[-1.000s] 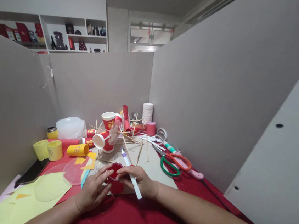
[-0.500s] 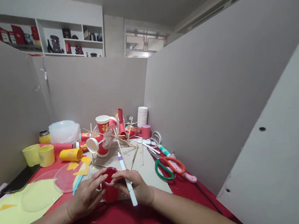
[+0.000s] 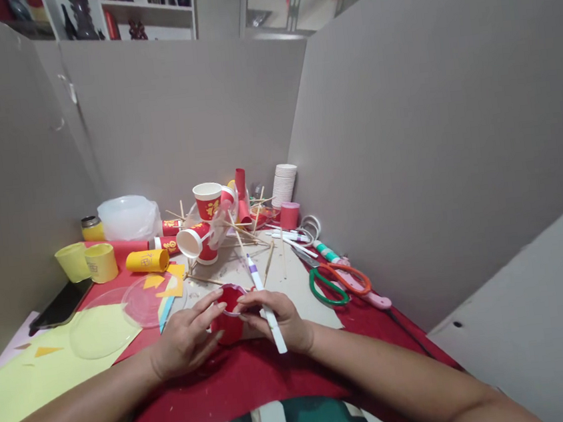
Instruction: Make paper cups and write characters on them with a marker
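Observation:
Between my two hands stands a red paper cylinder (image 3: 231, 328) with its open top towards me and a thin purple-white edge around the rim. My left hand (image 3: 187, 338) is closed against its left side, fingertips at the rim. My right hand (image 3: 286, 321) pinches the rim on the right with thumb and fingers. A white marker (image 3: 271, 317) with a purple band lies tucked in my right hand, tilted, its tip pointing away from me. The cylinder's lower part is partly hidden by my fingers.
Behind are stacked red-and-white paper cups (image 3: 209, 202) and wooden sticks (image 3: 269, 263). Scissors (image 3: 328, 286) and a pink glue gun (image 3: 379, 301) lie right. Yellow paper cylinders (image 3: 102, 263), a phone (image 3: 63, 306) and clear discs (image 3: 100, 327) lie left. Grey panels (image 3: 175, 115) enclose the table.
The view has tilted down and shifted left, so the scene sits higher and further right. Both hands keep nearly the same hold on the red cylinder and marker.

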### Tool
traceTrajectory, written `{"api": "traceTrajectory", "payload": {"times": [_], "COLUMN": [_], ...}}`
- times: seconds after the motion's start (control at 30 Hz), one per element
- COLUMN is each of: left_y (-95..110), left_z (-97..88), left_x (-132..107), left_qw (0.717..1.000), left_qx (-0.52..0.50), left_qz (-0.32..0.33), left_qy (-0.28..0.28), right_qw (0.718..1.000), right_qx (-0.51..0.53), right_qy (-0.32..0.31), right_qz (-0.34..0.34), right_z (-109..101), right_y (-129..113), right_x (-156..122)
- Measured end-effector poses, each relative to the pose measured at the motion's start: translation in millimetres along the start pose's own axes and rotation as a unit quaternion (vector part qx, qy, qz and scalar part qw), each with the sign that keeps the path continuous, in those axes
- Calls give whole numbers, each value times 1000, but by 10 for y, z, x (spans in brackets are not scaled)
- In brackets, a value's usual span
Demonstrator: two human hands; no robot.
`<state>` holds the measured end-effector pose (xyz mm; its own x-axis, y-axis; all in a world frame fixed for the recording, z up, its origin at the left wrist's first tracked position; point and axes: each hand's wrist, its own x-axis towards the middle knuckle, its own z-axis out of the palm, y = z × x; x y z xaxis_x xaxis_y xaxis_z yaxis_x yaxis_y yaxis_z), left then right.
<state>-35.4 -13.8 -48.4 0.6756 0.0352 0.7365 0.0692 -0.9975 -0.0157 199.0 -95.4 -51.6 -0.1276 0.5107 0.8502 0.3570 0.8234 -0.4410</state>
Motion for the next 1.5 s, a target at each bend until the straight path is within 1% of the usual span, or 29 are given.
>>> {"api": "traceTrajectory", "payload": {"times": [0.2,0.3,0.37,0.47,0.53,0.63,0.7,0.8,0.93,1.03,1.13,1.37,1.5], "left_y": [-19,-22,-19,-7,4,16,16,5,-1,15,23,-15,-7], "left_z": [77,79,64,40,33,32,33,23,-16,-48,-59,-50,-61], "left_x": [52,90,116,150,165,170,168,178,253,323,344,296,307], "left_qw": [999,999,999,998,998,997,997,998,997,994,992,988,985], "left_qx": [-30,-33,-43,-53,-52,-47,-39,-38,-63,-104,-123,-150,-165], "left_qz": [11,10,9,15,29,61,67,48,37,29,17,-27,-46], "left_qy": [14,-2,-4,10,10,25,23,3,-2,-19,-26,-21,-20], "right_qw": [999,999,999,1000,1000,999,997,994,989,989,990,993,996], "right_qx": [-25,-19,-12,2,11,26,40,67,91,98,101,75,43], "right_qy": [-3,-13,-20,-25,-19,-9,-7,-13,-15,-11,-11,0,1], "right_qz": [-35,-34,-26,-11,3,35,59,89,112,106,94,95,72], "right_z": [-92,-142,-158,-150,-128,-88,-66,-46,-31,-21,-20,-65,-85], "right_y": [-132,-186,-201,-200,-198,-206,-218,-230,-227,-216,-194,-124,-131], "right_x": [31,47,51,42,24,-15,-41,-67,-58,-24,6,4,1]}}
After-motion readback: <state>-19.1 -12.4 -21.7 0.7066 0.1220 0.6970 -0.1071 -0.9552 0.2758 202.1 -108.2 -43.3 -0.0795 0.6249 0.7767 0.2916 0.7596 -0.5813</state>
